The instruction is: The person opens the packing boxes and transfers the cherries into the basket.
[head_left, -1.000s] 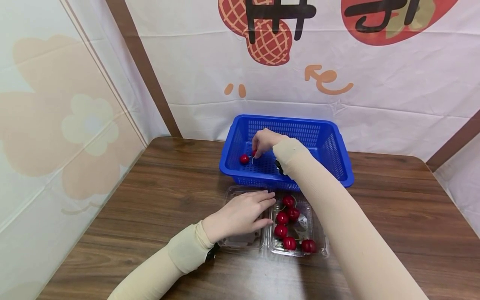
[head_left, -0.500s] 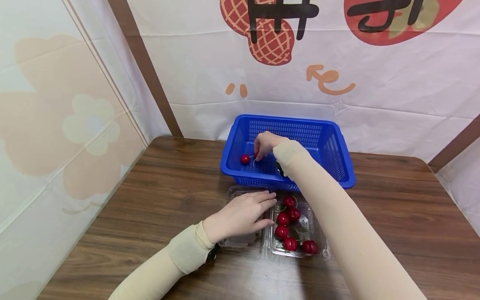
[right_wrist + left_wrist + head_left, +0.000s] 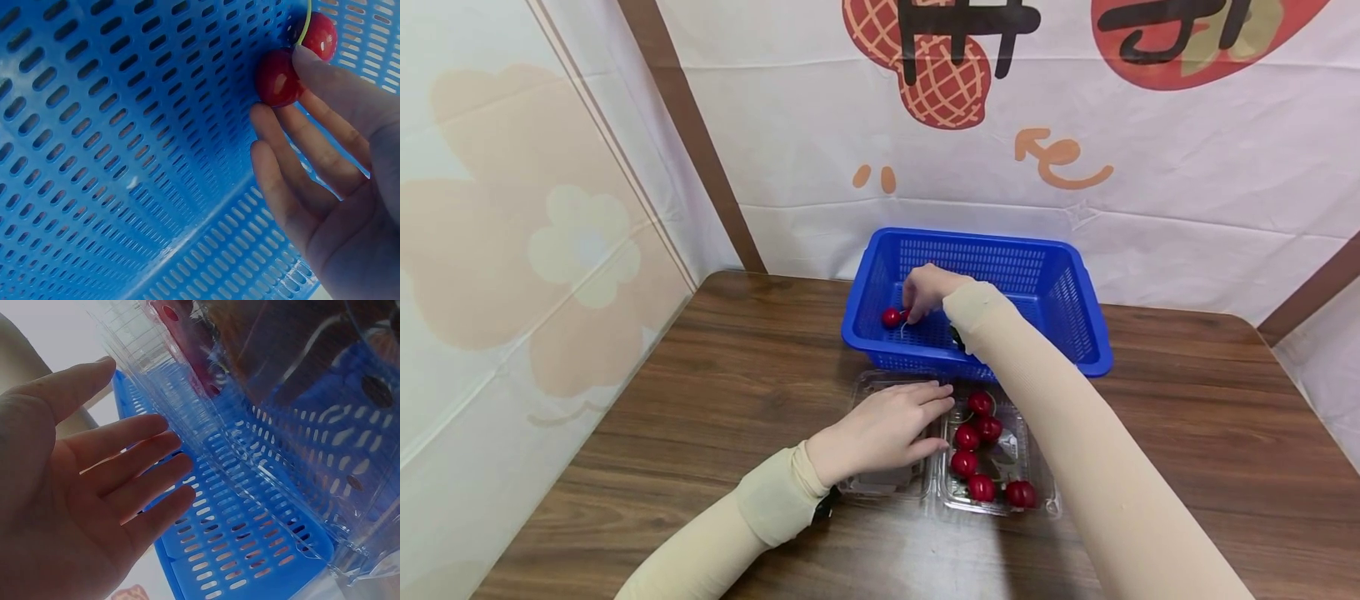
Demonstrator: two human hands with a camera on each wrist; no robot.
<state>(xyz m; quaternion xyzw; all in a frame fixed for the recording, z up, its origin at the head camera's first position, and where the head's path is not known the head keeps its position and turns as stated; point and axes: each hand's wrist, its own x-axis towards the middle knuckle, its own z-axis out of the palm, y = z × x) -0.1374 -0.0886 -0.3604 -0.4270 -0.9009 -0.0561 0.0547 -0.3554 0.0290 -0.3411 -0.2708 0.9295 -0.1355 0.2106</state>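
In the head view my right hand [image 3: 927,292] reaches down inside the blue basket [image 3: 1086,342]. Between its thumb and fingers it pinches a red cherry [image 3: 277,78]; a stem hangs beside the fingertips. A second cherry [image 3: 891,318] lies right beside it on the basket floor. My left hand [image 3: 883,427] rests with straight fingers over the lid half [image 3: 872,382] of a clear plastic clamshell box, fingertips by the hinge. The box's other half [image 3: 1009,446], on the right, contains several cherries [image 3: 965,463], some with stems.
The basket stands at the back of a wooden table [image 3: 722,367], close to a printed fabric wall [image 3: 790,133]. Right in front of it lies the clamshell box. My right forearm [image 3: 1075,425] crosses over the basket's front rim and the box's right side.
My right hand dips slightly, then shifts a little left towards the second cherry, with the pinched cherry moving along. The left hand stays in place on the clamshell.
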